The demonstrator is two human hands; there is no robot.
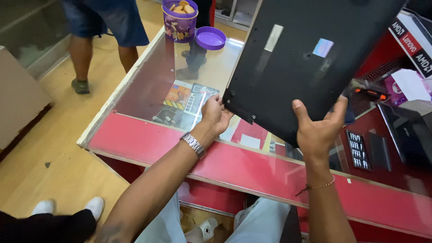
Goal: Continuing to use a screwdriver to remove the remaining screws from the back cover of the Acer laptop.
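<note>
Both hands grip a black laptop [306, 58], underside up and tilted above the glass table [148, 81]: left hand [216, 114] pinches its corner, right hand [319, 128] clasps its lower edge, apparently mid-inspection.

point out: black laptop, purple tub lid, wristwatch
black laptop [306, 58], head view, middle of its underside panel
purple lid [210, 38], head view, centre of the lid
wristwatch [194, 144], head view, metal band
</note>
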